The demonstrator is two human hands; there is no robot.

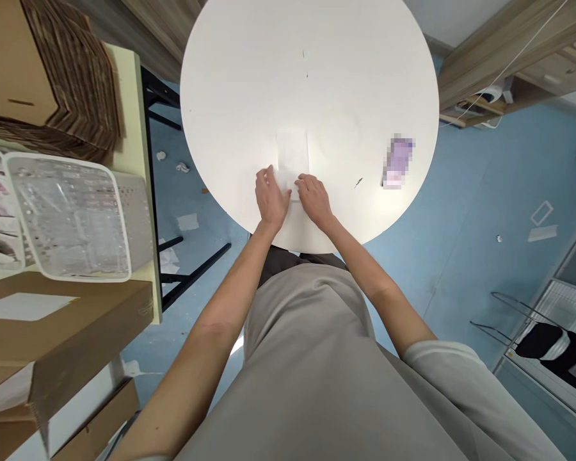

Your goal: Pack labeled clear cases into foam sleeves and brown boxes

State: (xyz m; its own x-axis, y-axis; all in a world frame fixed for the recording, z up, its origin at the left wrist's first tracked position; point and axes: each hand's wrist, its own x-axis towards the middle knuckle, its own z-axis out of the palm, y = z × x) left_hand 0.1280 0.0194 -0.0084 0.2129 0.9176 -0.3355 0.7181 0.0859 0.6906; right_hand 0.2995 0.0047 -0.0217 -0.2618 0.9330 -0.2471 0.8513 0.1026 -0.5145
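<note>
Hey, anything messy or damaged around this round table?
Yes. Crumpled white scraps and a flat white piece lie on the blue floor left of the table, looking like dropped litter. The tabletop also has a dark mark to the right hand's right, perhaps a scuff or chip.

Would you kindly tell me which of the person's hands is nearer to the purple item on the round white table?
The right hand: it is to the left of the purple item, with tabletop between them, while the left hand is farther left, beyond the right hand.
</note>
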